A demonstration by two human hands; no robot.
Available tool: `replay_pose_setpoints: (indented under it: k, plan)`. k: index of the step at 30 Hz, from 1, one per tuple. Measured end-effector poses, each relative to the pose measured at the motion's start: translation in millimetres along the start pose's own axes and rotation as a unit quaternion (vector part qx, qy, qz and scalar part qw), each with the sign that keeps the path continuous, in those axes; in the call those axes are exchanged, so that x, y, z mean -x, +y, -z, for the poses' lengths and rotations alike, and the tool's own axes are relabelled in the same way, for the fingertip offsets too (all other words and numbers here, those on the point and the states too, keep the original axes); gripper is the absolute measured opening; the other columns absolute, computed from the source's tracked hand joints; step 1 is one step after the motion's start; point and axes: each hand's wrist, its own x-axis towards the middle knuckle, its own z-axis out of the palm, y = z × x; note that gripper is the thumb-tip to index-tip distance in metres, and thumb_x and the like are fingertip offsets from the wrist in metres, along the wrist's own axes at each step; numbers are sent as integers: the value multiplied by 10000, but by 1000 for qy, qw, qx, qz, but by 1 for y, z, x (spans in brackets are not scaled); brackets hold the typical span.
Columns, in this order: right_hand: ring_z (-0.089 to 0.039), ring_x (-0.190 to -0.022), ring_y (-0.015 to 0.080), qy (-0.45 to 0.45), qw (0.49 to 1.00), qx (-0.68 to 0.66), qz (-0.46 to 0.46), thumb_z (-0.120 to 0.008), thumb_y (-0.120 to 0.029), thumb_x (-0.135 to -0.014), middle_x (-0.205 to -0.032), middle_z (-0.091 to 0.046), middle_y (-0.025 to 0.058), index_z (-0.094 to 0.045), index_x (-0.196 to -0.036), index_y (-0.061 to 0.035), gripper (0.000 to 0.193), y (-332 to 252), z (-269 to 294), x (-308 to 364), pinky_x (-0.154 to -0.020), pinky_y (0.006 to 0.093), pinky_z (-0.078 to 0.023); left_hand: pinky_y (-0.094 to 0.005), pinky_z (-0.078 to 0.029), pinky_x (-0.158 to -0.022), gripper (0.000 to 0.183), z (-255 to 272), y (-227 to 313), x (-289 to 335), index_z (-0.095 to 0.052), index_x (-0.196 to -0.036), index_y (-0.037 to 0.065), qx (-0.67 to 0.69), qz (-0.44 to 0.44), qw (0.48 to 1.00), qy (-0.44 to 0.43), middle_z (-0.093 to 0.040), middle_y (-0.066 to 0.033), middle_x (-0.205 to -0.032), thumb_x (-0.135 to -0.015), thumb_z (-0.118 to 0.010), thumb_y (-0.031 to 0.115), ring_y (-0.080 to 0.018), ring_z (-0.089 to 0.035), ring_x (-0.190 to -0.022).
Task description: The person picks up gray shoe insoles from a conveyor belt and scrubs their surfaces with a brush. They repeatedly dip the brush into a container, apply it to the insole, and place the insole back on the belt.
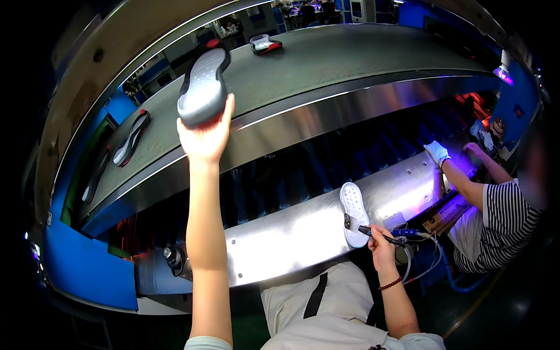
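Note:
My left hand reaches far forward over the conveyor belt, its fingers wrapped round the heel end of a shoe sole. That sole is pale grey-white inside with a dark rim, and a little blurred. Lower right, my right hand grips a black-handled brush. The brush's dark bristles are at the left edge of a white shoe sole; whether they touch it I cannot tell. This white sole lies on the metal work ledge and has small holes in it.
More soles rest on the dark green conveyor belt: a red-and-white sole at the back and a dark-rimmed sole at left. A black bottle stands at the ledge's left. At right works another person with a gloved hand.

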Motion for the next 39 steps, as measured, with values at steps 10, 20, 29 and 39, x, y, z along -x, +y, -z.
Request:
replay_pose_setpoints:
  k: [10, 20, 29, 39]
  plan:
    - [-473, -545, 43, 23, 995, 90, 28, -567, -91, -796, -687, -566, 4, -618, -889, -1, 139, 2, 16, -18, -500, 168, -356, -361, -236, -1015, 838, 8, -96, -135, -184, -1323, -36, -765, 13, 644, 15, -270, -245, -1324, -765, -550, 470, -295, -313, -1218]
    - [-566, -810, 94, -21, 991, 113, 63, -628, -96, -769, -868, -628, 55, -606, -941, 3, 199, 30, 6, -58, -734, 217, -448, -387, -177, -1038, 937, 101, -67, -291, -108, -1354, 14, -972, -26, 235, 11, -107, -200, -1405, -744, -371, 675, -316, -152, -1297]
    - [-569, -772, 72, -13, 991, 130, 5, -620, -59, -775, -858, -628, 39, -607, -955, 1, 190, 39, -19, -95, -693, 185, -450, -389, -235, -999, 811, 120, -72, -358, -180, -1342, 46, -985, -94, 142, -2, -272, -187, -1343, -777, -401, 584, -299, -266, -1252]
    - [-552, -743, 63, -25, 992, 124, 9, -603, -71, -788, -830, -623, 25, -613, -935, 3, 165, 37, -27, -82, -666, 181, -435, -420, -442, -709, 319, 83, -66, -331, -581, -908, 54, -983, -150, 44, -92, -597, -187, -830, -779, -553, 344, -336, -572, -790]
